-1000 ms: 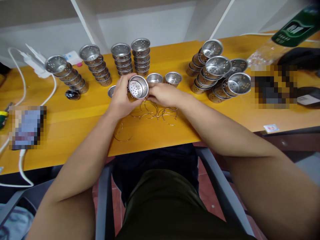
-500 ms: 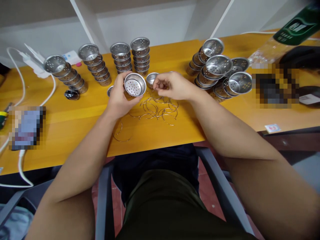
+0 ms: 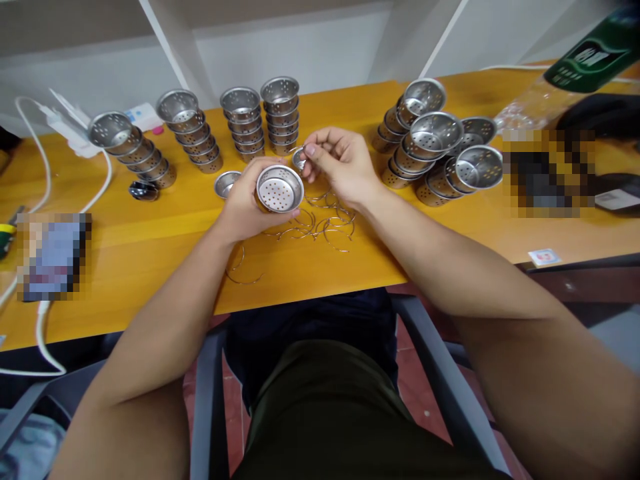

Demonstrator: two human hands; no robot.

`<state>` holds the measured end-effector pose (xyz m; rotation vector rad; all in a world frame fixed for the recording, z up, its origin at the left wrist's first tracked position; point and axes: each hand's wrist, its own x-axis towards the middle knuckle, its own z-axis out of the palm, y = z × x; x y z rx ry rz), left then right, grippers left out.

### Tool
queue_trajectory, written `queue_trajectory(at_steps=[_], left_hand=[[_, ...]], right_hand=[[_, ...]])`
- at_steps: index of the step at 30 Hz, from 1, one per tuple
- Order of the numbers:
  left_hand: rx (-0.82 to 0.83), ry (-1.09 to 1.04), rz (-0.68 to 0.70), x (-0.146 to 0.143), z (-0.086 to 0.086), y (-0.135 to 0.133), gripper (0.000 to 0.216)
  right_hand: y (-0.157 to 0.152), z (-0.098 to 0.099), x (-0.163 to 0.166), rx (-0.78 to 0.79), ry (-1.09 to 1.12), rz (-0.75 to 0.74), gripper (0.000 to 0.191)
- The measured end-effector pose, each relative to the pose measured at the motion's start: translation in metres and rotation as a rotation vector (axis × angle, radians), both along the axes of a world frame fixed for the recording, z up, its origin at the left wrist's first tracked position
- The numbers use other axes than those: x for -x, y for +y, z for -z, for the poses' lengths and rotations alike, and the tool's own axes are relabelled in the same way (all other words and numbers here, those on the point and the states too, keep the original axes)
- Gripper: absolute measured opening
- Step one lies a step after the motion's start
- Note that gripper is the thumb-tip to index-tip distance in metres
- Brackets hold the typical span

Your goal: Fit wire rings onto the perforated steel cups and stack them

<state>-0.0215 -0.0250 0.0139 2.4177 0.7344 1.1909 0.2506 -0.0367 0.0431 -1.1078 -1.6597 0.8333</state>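
My left hand (image 3: 245, 203) is closed round a small perforated steel strainer cup (image 3: 279, 189), its open mouth facing me. My right hand (image 3: 341, 163) is raised just behind it with fingers curled in a pinch; what it holds is too thin to name. Below both hands lies a tangle of thin wire rings (image 3: 320, 221) on the wooden table (image 3: 150, 247). One more wire ring (image 3: 243, 267) lies apart, nearer the table edge. Loose single cups (image 3: 227, 183) stand just behind my hands.
Stacks of the same cups stand at the back left (image 3: 133, 150), back middle (image 3: 263, 120) and in a tipped heap at the right (image 3: 437, 150). A white cable and power strip (image 3: 75, 133) lie at the left. A green-labelled bottle (image 3: 575, 67) lies at the far right.
My right hand has lifted from the wire rings and moved up and back, fingers pinched. My left hand has tilted the cup and brought it slightly lower and rightward.
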Motion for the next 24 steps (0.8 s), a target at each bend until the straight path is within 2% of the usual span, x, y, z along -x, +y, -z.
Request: queue_trajectory(at_steps=[4,7,9,12,16,20,24], left_hand=[[-0.005,-0.010,-0.048,-0.003,0.000,-0.001,0.101],[-0.047,-0.039,-0.035,-0.004,0.000,0.001,0.099],[-0.067,-0.043,-0.015,-0.004,-0.001,0.002,0.095],[-0.052,0.028,-0.017,-0.005,-0.002,0.000,0.094],[-0.051,0.067,0.017,-0.007,-0.005,-0.005,0.086],[-0.022,0.064,0.030,-0.007,-0.003,-0.007,0.083],[0.002,0.013,-0.023,-0.005,0.007,0.001,0.098]], right_hand=[[0.003,0.002,-0.002,0.008,-0.011,0.002,0.074],[0.001,0.000,-0.007,-0.028,-0.168,0.014,0.054],[-0.005,-0.007,-0.009,-0.111,-0.316,0.043,0.047],[-0.017,-0.021,-0.010,-0.227,-0.495,0.043,0.048],[-0.024,-0.033,-0.008,-0.235,-0.588,-0.132,0.043],[-0.021,-0.033,-0.007,-0.207,-0.590,-0.185,0.039],[-0.018,-0.030,-0.012,-0.198,-0.618,-0.137,0.034]])
